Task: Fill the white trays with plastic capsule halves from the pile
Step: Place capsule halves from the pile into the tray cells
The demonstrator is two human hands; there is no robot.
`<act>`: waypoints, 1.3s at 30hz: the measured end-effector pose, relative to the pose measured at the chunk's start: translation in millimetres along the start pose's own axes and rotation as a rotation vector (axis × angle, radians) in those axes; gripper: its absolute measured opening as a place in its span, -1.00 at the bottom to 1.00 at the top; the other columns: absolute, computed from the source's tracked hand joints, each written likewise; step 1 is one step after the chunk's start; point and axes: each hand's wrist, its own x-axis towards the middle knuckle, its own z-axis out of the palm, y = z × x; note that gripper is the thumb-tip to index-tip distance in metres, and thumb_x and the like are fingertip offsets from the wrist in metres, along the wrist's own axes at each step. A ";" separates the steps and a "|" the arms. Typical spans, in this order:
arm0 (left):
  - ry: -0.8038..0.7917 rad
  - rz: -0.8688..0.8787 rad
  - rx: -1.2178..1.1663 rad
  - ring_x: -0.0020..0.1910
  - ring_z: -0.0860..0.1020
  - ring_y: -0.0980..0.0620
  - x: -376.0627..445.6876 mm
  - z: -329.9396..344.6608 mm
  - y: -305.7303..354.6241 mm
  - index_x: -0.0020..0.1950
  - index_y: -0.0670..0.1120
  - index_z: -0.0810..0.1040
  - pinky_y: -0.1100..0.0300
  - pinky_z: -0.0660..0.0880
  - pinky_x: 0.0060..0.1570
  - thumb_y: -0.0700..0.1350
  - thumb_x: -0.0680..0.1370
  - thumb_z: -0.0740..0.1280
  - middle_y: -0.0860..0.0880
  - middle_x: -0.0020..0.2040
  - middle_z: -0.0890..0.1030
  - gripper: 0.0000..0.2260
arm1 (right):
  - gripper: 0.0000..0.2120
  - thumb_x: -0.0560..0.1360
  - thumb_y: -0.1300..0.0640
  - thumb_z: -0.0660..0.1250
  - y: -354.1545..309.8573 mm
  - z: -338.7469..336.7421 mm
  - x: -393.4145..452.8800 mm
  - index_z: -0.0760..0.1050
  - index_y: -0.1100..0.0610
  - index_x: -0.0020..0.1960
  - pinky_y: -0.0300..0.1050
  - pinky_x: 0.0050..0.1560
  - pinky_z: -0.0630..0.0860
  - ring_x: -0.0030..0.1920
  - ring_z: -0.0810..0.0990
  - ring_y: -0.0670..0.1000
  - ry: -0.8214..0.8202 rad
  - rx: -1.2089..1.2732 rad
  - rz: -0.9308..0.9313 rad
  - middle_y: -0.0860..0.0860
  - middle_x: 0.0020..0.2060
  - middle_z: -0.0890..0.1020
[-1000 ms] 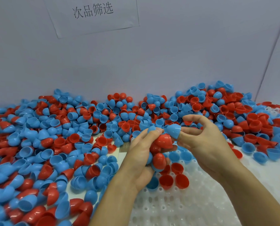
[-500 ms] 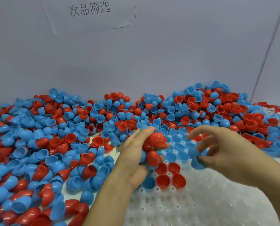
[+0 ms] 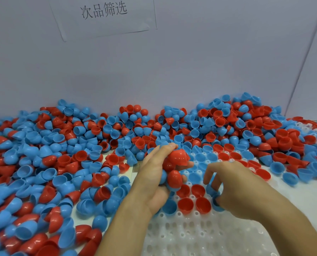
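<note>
A big pile of red and blue capsule halves (image 3: 91, 145) covers the table from the left edge to the far right. The white tray (image 3: 194, 235) with round cups lies at the lower right; several of its far cups hold red and blue halves (image 3: 202, 204). My left hand (image 3: 154, 180) hovers over the tray's left edge, shut on a bunch of red and blue halves (image 3: 174, 167). My right hand (image 3: 233, 189) is down on the tray, fingertips pinching a blue half (image 3: 216, 202) into a cup beside two red ones.
A grey wall (image 3: 172, 71) stands close behind the pile, with a paper sign (image 3: 104, 13) taped to it. A second white tray (image 3: 305, 126) peeks out at the far right under loose halves. Loose halves also lie on the tray's right side (image 3: 290, 178).
My right hand took a blue half from my left hand, moved right and down, and now presses it onto the tray. The left hand stayed put with its bunch.
</note>
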 end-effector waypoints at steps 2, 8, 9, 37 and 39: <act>-0.006 0.000 -0.002 -0.17 0.72 -0.12 -0.3 0.1 0.5 0.12 -0.15 0.54 0.15 0.54 -0.41 -0.05 0.41 0.45 -0.11 -0.22 0.69 -0.66 | -0.55 0.35 0.26 0.54 2.1 0.2 -0.8 0.54 -0.18 0.07 -0.25 -0.18 0.61 -0.19 0.58 -0.17 -0.011 0.016 -0.014 -0.27 -0.18 0.58; -0.007 -0.006 -0.014 -0.17 0.71 -0.13 -0.7 -0.2 2.1 0.12 -0.15 0.53 0.17 0.54 -0.44 -0.03 0.37 0.46 -0.13 -0.22 0.69 -0.61 | -0.61 0.40 0.14 0.56 9.0 -7.9 -3.7 0.52 -0.29 -0.01 -0.37 -0.38 0.44 -0.24 0.58 -0.23 -0.031 0.088 -0.065 -0.31 -0.16 0.61; -0.006 -0.006 -0.016 -0.17 0.71 -0.13 -0.8 -0.3 2.3 0.12 -0.14 0.53 0.17 0.53 -0.45 -0.03 0.37 0.46 -0.13 -0.22 0.69 -0.62 | -0.64 0.40 0.12 0.56 9.4 -9.1 -3.6 0.51 -0.29 -0.06 -0.39 -0.39 0.42 -0.24 0.58 -0.26 -0.023 0.098 -0.072 -0.32 -0.17 0.61; 0.010 -0.001 0.002 -0.12 0.68 -0.15 0.5 -1.2 -0.7 -0.06 -0.14 0.66 0.17 0.51 -0.46 -0.09 0.35 0.49 -0.19 -0.07 0.68 -0.78 | -0.83 0.57 0.06 0.36 -16.3 10.0 24.6 0.69 -0.12 -0.14 -0.11 -0.19 0.62 -0.24 0.67 0.00 0.357 0.705 -0.258 -0.17 -0.28 0.70; 0.015 0.009 0.010 -0.19 0.69 -0.12 0.7 -0.7 -1.0 -0.03 -0.15 0.65 0.18 0.51 -0.46 -0.09 0.35 0.48 -0.18 -0.11 0.69 -0.76 | -0.83 0.56 0.06 0.38 -13.2 9.1 25.7 0.67 -0.14 -0.15 -0.21 -0.28 0.59 -0.27 0.66 -0.09 0.417 0.714 -0.249 -0.21 -0.27 0.70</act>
